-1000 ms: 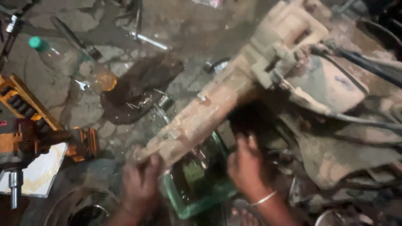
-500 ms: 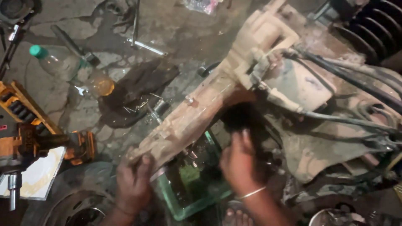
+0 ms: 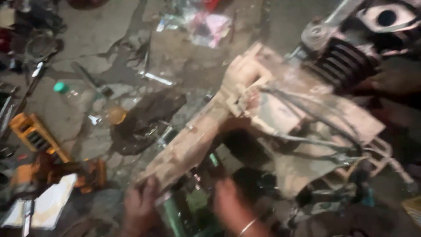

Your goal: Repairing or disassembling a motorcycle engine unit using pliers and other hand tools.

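Here our left hand [image 3: 139,206] curls its fingers around the lower end of the dusty gearbox casing [image 3: 245,127]; the right hand [image 3: 230,206] lies just beneath it, fingers blurred, grip untellable. Under the casing sits a green crate [image 3: 173,217].

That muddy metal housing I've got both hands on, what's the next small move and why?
Probably steady the lower end of the muddy housing before shifting it: the left hand touches that end, the right hand is underneath, and the green crate sits directly below.

Cracked, oil-stained concrete floor [image 3: 61,118] — dim light, scattered tools and a plastic bottle [image 3: 85,98].
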